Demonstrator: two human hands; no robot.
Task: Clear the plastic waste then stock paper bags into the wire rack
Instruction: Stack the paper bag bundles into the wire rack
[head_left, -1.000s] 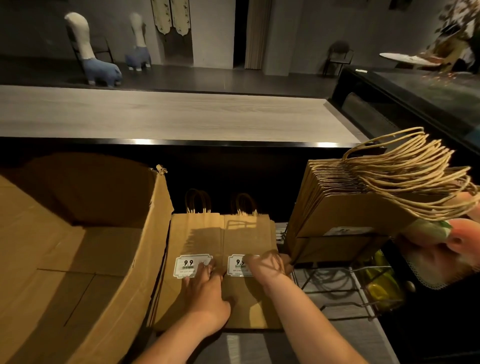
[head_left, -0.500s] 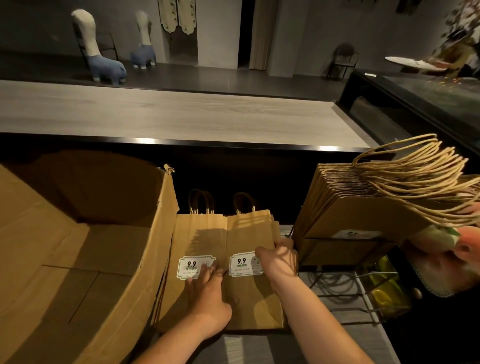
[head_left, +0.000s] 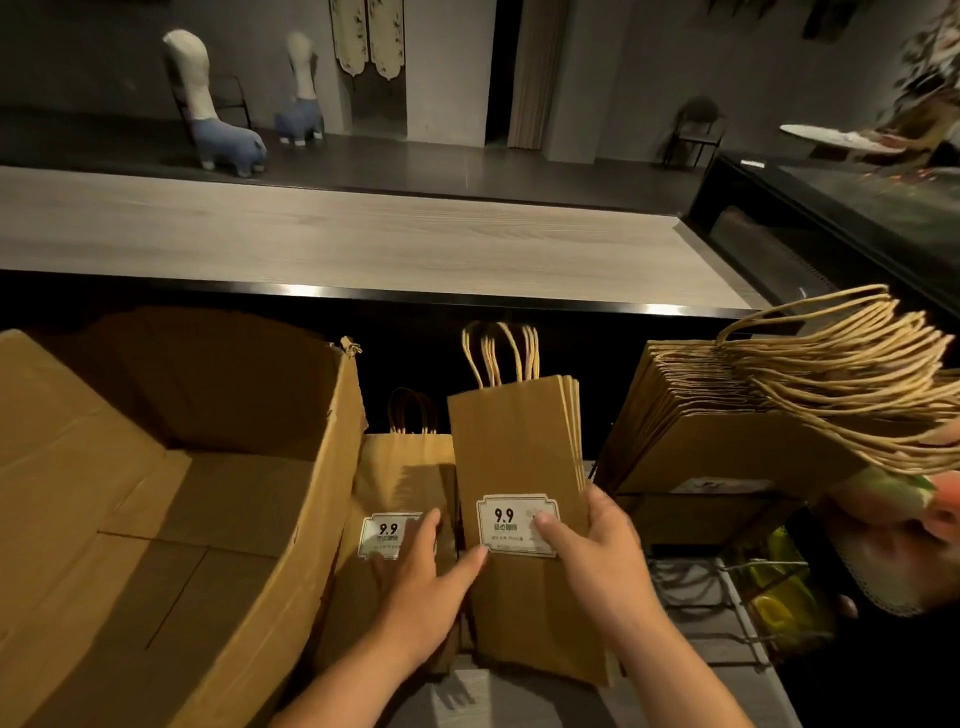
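Right hand (head_left: 597, 561) pinched a small bundle of paper bags (head_left: 519, 499) — thumb on the label, fingers curled behind — tilted up off the counter. Left hand (head_left: 421, 582) lay flat-fingered on the other pile (head_left: 400, 483). Wire rack (head_left: 748, 571) just right, half stocked. Best grip low, square edges, slide in handles-up.

The grey worktop (head_left: 519, 696) shows as a bare strip at its near edge, and the rest lies under what it carries. An open cardboard box (head_left: 171, 519) fills its left end, and just right of the box a flat stack of paper bags (head_left: 400, 467) lies with its handles toward the far edge. A wire rack (head_left: 737, 613) stands at the right end, packed with upright paper bags (head_left: 727, 447); whether the raised bundle of bags (head_left: 514, 447) between stack and rack still touches the worktop cannot be told.
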